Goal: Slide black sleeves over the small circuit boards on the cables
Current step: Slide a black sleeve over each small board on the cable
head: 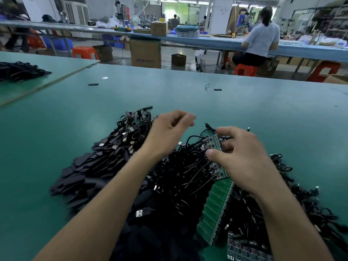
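A large factory hall, brightly lit at the far end. A long blue workbench (207, 41) runs across the back, with a seated person (261, 38) in a pale shirt facing away on a red stool (244, 69). A tall cardboard box (146, 53) stands on the floor beneath the bench.

In front, a wide green table (263, 113) fills most of the view. A second green table (56, 63) butts against it at the left, carrying a smaller pile of black cables (18, 70).

On the near part of the main table lies a big heap of black USB cables (178, 178). Flat black sleeves (84, 174) are piled along the heap's left side. A green circuit board panel (216, 208) rests on its right side.

The right hand (243, 159) is over the heap, thumb and curled fingers grasping a strip of small circuit boards (212, 143) with cables attached. The left hand (167, 132) hovers above the heap's middle, fingers curled and blurred; whether it grasps anything cannot be told.

Farther out on the bare table lie two loose sleeves (93, 84), well apart, and a small wire loop (207, 87)
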A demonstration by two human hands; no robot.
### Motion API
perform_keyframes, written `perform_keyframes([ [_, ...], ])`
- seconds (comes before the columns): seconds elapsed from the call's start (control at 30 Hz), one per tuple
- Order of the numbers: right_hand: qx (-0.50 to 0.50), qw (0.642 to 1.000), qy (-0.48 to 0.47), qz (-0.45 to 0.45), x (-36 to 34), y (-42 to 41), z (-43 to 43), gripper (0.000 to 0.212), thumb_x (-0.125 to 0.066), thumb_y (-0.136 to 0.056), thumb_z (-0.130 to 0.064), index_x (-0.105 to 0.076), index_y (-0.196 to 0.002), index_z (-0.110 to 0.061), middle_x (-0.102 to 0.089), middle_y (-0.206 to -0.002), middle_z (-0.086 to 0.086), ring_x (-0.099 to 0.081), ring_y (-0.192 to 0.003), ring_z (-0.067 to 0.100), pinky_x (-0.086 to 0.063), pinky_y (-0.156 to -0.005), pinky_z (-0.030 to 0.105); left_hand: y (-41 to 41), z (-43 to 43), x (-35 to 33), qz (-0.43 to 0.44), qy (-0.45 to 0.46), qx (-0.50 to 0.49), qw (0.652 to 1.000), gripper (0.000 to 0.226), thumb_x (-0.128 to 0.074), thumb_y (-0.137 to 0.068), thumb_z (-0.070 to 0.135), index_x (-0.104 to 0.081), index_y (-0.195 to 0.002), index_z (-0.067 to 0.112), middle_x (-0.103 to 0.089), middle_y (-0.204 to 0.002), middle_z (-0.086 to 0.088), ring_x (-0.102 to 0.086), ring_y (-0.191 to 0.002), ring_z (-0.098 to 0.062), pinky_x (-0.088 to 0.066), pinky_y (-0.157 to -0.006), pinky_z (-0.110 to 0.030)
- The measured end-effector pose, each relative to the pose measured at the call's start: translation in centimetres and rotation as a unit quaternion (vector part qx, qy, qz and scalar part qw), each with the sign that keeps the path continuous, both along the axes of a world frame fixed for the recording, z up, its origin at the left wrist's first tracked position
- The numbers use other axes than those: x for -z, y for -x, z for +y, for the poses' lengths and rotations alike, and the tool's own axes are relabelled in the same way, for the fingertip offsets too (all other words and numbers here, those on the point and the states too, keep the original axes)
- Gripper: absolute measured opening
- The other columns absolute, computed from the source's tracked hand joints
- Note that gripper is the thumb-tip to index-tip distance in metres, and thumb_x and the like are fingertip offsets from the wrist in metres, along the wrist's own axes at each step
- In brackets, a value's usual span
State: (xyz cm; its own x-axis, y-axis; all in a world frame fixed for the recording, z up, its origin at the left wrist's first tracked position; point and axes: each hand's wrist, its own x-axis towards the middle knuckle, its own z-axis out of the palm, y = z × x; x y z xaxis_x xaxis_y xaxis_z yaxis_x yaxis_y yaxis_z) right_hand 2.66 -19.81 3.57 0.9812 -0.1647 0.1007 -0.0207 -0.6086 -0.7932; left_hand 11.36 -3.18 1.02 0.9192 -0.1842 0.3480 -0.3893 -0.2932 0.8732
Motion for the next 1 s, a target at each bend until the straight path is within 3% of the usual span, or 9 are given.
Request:
perform_keyframes([
  [0.1,0.004,0.999,-0.04,-0.015,0.1,-0.3,0.0,0.039,-0.087,-0.074,-0.023,-0.061,-0.102,-0.033,-0.068,-0.089,-0.006,-0.068,-0.082,0.01,-0.054,-0.079,0.035,1.9,-1.0,0.1,0.016,-0.008,0.103,0.995,0.022,-0.055,-0.102,0.03,-0.074,-0.097,0.02,-0.075,-0.088,0.006,-0.065,-0.082,-0.002,-0.052,-0.075,-0.025],
  [0.2,-0.003,0.998,-0.049,-0.026,0.3,-0.6,-0.2,0.033,-0.089,-0.071,-0.024,-0.06,-0.087,-0.028,-0.072,-0.083,-0.001,-0.07,-0.077,0.015,-0.054,-0.072,0.036,2.7,-0.9,0.5,0.008,0.01,0.118,0.993,0.02,-0.058,-0.101,0.024,-0.073,-0.088,0.022,-0.07,-0.075,0.016,-0.058,-0.071,0.005,-0.045,-0.067,-0.016],
  [0.37,0.052,0.996,-0.027,-0.07,0.6,-0.7,-0.3,0.027,-0.066,-0.085,-0.055,-0.06,-0.096,-0.031,-0.07,-0.077,-0.008,-0.063,-0.067,-0.002,-0.042,-0.061,0.022,3.1,-0.1,0.4,0.025,0.018,0.126,0.992,0.018,-0.064,-0.094,0.034,-0.074,-0.084,0.023,-0.061,-0.06,0.02,-0.049,-0.055,0.007,-0.037,-0.055,-0.009],
  [0.47,0.047,0.996,-0.002,-0.075,0.8,-0.9,0.0,0.029,-0.044,-0.098,-0.053,-0.065,-0.104,-0.034,-0.067,-0.078,-0.008,-0.059,-0.078,0.0,-0.041,-0.066,0.017,3.3,0.5,0.1,0.066,0.014,0.166,0.984,0.024,-0.065,-0.09,0.044,-0.075,-0.072,0.031,-0.053,-0.053,0.017,-0.042,-0.047,0.001,-0.033,-0.047,-0.012],
  [0.57,0.026,0.998,0.027,-0.051,1.4,-1.2,0.2,0.032,-0.051,-0.099,-0.044,-0.072,-0.098,-0.02,-0.072,-0.085,0.002,-0.059,-0.082,0.012,-0.045,-0.07,0.02,3.2,0.8,0.2,0.093,0.008,0.179,0.979,0.028,-0.066,-0.095,0.032,-0.075,-0.069,0.03,-0.052,-0.049,0.015,-0.041,-0.043,0.001,-0.031,-0.044,-0.013],
  [0.63,0.032,0.998,0.026,-0.052,1.6,-1.4,0.1,0.03,-0.059,-0.096,-0.039,-0.074,-0.091,-0.014,-0.073,-0.087,0.006,-0.058,-0.087,0.012,-0.05,-0.077,0.028,3.2,0.7,0.2,0.085,-0.009,0.165,0.983,0.024,-0.069,-0.094,0.029,-0.076,-0.071,0.03,-0.064,-0.062,0.014,-0.054,-0.054,0.002,-0.04,-0.053,-0.012],
  [0.77,0.04,0.994,-0.008,-0.103,1.4,-1.3,0.1,0.014,-0.071,-0.091,-0.018,-0.077,-0.087,-0.03,-0.071,-0.076,-0.019,-0.066,-0.077,-0.008,-0.055,-0.079,0.022,3.2,0.4,0.4,0.064,-0.001,0.108,0.992,0.002,-0.077,-0.087,0.028,-0.078,-0.088,0.028,-0.072,-0.079,0.01,-0.063,-0.068,0.001,-0.047,-0.064,-0.014],
  [0.9,0.018,0.983,-0.025,-0.18,1.1,-1.0,0.2,0.028,-0.071,-0.091,-0.016,-0.067,-0.1,-0.042,-0.071,-0.073,-0.016,-0.064,-0.066,-0.004,-0.047,-0.064,0.016,2.8,0.6,0.6,-0.012,-0.021,0.015,1.0,0.032,-0.073,-0.089,0.031,-0.063,-0.117,0.042,-0.062,-0.112,0.017,-0.06,-0.098,-0.001,-0.05,-0.08,-0.024],
  [1.0,-0.006,0.977,-0.06,-0.204,0.7,-0.8,0.4,0.035,-0.07,-0.092,-0.018,-0.056,-0.107,-0.046,-0.069,-0.087,-0.027,-0.066,-0.077,-0.002,-0.046,-0.069,0.016,3.0,0.7,0.3,-0.041,-0.028,0.022,0.998,0.045,-0.066,-0.091,0.042,-0.05,-0.132,0.051,-0.054,-0.127,0.024,-0.053,-0.108,0.001,-0.05,-0.084,-0.025],
])
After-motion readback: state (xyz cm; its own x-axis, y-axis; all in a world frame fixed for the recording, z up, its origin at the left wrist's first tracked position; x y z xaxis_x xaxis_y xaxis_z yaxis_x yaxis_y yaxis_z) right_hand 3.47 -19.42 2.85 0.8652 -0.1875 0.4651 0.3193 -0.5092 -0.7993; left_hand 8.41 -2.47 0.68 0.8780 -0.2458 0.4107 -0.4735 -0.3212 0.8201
